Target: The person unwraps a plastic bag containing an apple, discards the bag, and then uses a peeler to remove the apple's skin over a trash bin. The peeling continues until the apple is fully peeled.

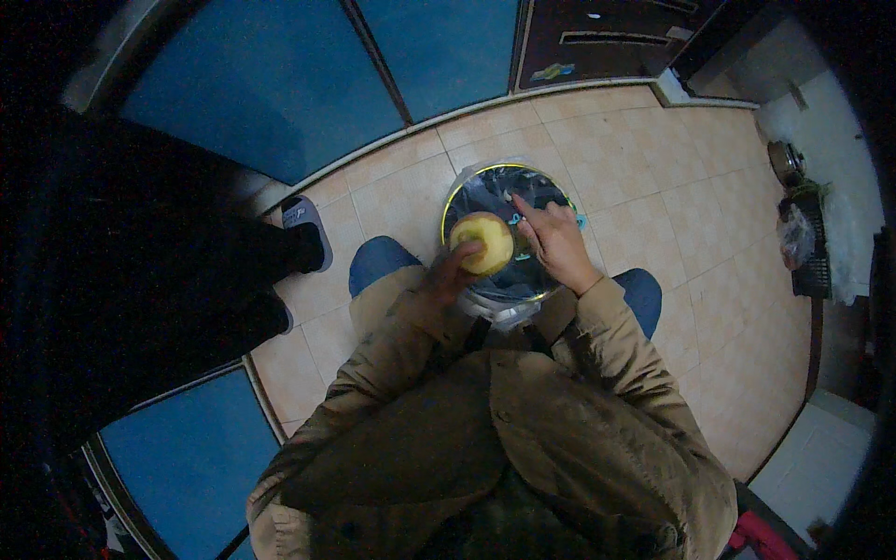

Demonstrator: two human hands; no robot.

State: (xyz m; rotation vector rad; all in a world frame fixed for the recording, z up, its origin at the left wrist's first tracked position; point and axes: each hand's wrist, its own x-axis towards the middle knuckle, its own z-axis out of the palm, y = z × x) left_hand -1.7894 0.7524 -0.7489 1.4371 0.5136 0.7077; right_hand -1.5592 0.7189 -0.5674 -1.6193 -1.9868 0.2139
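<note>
My left hand [451, 273] holds a round, pale yellow peeled fruit [490, 241], an apple or a pear, with the thumb across its near face. Brownish skin shows along the fruit's upper edge. To its right is my right hand [558, 241], index finger stretched out toward a small whitish scrap [509, 197]. Cyan parts of what looks like a peeler [581, 222] stick out on both sides of that hand; the middle is hidden by the fingers. Below both hands stands a round bin [448, 203] with a yellow rim and a dark, plastic-lined inside, between my knees.
At the left stands another person in dark trousers and a grey slipper [318, 234]. Blue cabinet doors [266, 84] run along the far side. Pale floor tiles [651, 182] surround the bin. A black crate [810, 259], a plastic bag [796, 234] and a metal pot [785, 162] are at the right.
</note>
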